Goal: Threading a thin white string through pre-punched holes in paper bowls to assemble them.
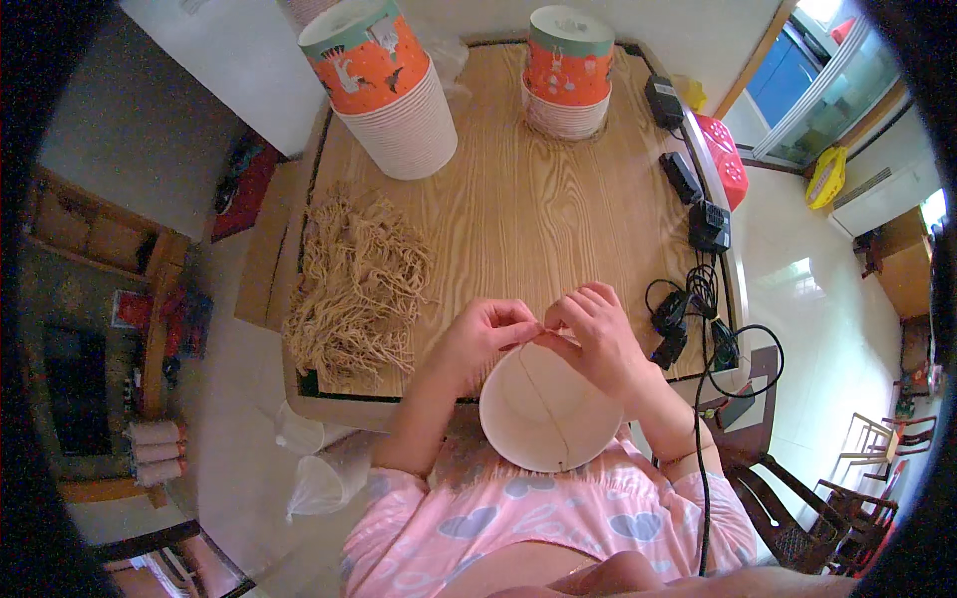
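Note:
A white paper bucket [513, 409] rests against my body at the table's front edge, its open mouth facing up. A thin tan cord [546, 407] runs across its inside from a small hole in the near wall to the far rim. At that far rim my left hand [495, 327] pinches with thumb and forefinger. Close beside it, my right hand [600, 334] is closed at the same spot, its fingertips nearly meeting the left ones. Between them the cord's end is too small to make out clearly. Left of my hands lies a heap of tan cords [359, 284].
On the wooden table [498, 219] stand a tall stack of buckets [399, 125] at back left and a shorter stack [566, 85] at back centre. Black adapters [709, 227] and looped cables [698, 299] line the right edge; one cable hangs past my right arm.

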### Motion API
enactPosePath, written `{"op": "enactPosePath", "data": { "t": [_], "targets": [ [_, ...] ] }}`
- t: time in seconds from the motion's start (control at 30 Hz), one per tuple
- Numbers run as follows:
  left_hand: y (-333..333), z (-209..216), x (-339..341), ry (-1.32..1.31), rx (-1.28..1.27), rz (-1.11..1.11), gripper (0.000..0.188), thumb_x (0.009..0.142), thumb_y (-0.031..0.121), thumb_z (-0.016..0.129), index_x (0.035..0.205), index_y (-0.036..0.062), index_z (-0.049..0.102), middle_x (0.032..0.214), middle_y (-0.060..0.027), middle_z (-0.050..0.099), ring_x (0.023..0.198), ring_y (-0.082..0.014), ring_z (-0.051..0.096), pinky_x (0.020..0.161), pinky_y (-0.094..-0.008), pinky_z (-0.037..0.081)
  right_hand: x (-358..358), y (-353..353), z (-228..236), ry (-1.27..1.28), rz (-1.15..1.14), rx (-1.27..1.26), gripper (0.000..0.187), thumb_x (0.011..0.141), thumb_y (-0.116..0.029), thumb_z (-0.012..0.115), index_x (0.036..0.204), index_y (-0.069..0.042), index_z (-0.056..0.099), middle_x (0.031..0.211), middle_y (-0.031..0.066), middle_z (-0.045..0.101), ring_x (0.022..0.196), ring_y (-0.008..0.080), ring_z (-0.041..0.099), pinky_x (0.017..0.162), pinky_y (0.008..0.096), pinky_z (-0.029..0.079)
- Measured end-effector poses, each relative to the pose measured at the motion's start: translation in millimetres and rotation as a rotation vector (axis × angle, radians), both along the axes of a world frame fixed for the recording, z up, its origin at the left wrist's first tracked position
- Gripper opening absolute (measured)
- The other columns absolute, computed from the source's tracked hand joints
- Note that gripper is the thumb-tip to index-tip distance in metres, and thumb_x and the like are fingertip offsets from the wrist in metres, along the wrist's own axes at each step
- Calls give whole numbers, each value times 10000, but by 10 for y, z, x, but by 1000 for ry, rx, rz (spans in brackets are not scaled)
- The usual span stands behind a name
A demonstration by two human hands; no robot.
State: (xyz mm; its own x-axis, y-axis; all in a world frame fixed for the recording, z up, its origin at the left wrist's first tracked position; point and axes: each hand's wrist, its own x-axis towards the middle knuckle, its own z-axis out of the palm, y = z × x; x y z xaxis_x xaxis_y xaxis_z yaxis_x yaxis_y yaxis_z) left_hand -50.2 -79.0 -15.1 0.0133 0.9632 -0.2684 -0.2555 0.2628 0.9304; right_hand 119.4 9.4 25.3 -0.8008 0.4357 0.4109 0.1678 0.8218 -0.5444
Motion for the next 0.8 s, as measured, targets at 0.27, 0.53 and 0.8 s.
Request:
{"op": "enactPosePath", "data": {
  "t": [0.27,0.53,0.8],
  "targets": [
    [156,74,-181,93,-112,-248,92,815,99,642,869,24,643,740,25,591,637,-47,518,563,-203,427,-5,35,-12,-48,4,-9,235,727,-228,693,748,-93,502,708,33,536,722,233,545,816,377,388],
    [-84,9,33,362,87,166,52,796,52,629,822,7,634,762,-2,596,687,-44,556,595,-200,462,118,80,-80,-33,30,-383,169,771,-141,644,901,-40,607,823,104,600,811,286,574,728,361,448],
    [-141,68,208,574,183,327,43,784,35,637,819,11,639,788,-5,580,609,-42,509,530,-185,406,23,98,-82,-65,93,-450,134,798,-164,612,870,-50,621,823,117,615,794,310,579,694,387,464]
  ]
}}
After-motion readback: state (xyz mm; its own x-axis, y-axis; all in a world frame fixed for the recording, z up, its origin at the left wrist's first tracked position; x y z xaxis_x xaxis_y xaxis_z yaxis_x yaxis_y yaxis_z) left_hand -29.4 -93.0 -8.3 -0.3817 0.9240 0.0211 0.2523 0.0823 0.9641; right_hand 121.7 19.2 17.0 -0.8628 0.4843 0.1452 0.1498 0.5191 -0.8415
